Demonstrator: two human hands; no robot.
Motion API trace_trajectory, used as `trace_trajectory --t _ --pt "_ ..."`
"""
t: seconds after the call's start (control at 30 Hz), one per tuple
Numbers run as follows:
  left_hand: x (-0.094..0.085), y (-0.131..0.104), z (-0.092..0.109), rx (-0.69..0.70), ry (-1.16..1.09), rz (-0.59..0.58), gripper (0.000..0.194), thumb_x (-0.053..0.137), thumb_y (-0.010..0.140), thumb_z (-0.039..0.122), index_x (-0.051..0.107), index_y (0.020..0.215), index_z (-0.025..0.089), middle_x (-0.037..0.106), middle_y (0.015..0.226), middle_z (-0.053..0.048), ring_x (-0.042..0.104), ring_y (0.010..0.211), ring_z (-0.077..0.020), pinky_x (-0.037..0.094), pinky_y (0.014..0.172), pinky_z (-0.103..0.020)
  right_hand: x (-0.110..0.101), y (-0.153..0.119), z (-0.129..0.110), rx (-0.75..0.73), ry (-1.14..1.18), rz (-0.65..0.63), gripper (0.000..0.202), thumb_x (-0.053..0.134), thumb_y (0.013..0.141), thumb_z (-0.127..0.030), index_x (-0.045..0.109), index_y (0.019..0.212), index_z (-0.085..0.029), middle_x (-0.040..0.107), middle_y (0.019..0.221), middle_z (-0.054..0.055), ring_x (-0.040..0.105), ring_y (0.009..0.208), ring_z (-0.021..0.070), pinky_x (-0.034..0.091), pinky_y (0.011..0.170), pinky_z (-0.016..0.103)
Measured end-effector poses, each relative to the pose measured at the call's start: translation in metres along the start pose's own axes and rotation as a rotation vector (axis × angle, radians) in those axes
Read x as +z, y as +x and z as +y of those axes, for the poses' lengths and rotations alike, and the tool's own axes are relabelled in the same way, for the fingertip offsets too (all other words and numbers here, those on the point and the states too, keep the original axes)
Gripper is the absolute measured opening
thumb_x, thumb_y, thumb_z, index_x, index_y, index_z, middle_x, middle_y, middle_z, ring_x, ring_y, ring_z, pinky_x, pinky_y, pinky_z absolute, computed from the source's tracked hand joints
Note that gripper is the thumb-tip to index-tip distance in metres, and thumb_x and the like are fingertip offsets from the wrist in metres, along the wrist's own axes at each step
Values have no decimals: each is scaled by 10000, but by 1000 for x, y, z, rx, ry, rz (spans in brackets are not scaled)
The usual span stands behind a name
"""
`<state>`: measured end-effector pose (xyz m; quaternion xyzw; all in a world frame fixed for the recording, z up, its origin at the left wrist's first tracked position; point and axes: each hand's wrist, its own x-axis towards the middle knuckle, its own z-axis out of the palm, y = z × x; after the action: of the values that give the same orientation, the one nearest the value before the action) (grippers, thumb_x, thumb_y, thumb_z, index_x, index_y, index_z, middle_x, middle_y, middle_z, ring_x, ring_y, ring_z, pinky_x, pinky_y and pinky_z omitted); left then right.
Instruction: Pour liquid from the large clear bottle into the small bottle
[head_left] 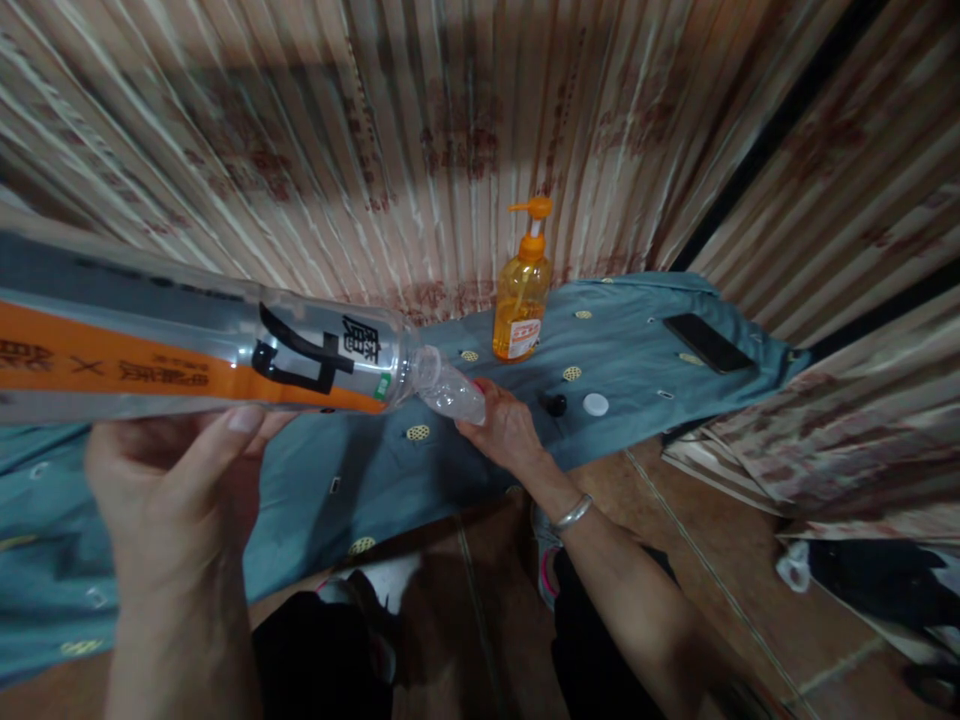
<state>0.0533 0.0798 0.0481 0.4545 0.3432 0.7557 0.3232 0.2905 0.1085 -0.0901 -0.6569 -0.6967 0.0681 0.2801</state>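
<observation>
My left hand (180, 480) is wrapped round a large clear plastic bottle (315, 345) with a grey and orange label, tilted nearly level with its neck to the right. At its mouth is a small clear plastic container (456, 392), whose exact kind I cannot make out. My right hand (501, 425) grips the far end of that container, fingers closed, a silver bangle on the wrist. Beyond them an orange pump bottle (523, 310), partly filled with amber liquid, stands upright. A white round cap (595, 404) and a small black piece (556, 404) lie right of my right hand.
A blue-green patterned cloth (420, 480) covers the long surface under my hands. On its right end lies a black phone (709, 342). A pleated floral curtain (465, 150) hangs behind. Below are the tiled floor (465, 610) and dark items (885, 590) at the lower right.
</observation>
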Motion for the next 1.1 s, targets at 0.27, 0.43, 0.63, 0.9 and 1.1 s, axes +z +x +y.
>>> trace_trajectory --t 0.27,0.43,0.63,0.9,1.1 --pt "5 -2 3 14 -7 4 411 918 452 56 806 803 238 786 759 52 755 689 -149 724 633 -287 -1 0 -1 4 -13 -11 560 753 866 -292 618 1373 -97 792 1233 198 760 1156 308 584 989 372" --pt "5 -2 2 6 4 0 348 965 429 86 731 642 231 803 787 46 752 712 -149 738 668 -320 -2 0 -3 18 -15 -27 559 743 881 -286 613 1382 -74 786 1248 208 759 1168 314 581 1008 380" --pt "6 -2 2 16 -5 6 392 959 441 87 787 767 222 803 787 45 753 676 -150 720 590 -291 3 -1 -1 -1 -23 9 550 739 876 -306 622 1371 -95 799 1212 193 765 1123 308 587 965 375" --pt "5 -2 1 28 -7 10 419 912 473 60 788 828 245 783 811 67 733 667 -133 713 584 -280 1 -2 -1 4 -24 5 567 737 876 -304 619 1386 -85 798 1204 194 765 1113 310 592 950 373" --pt "5 -2 -2 49 0 -20 353 936 500 101 609 553 224 793 852 24 777 801 -175 743 727 -362 -2 -1 -3 17 -18 -19 543 731 884 -305 625 1372 -93 800 1191 191 765 1113 305 589 950 370"
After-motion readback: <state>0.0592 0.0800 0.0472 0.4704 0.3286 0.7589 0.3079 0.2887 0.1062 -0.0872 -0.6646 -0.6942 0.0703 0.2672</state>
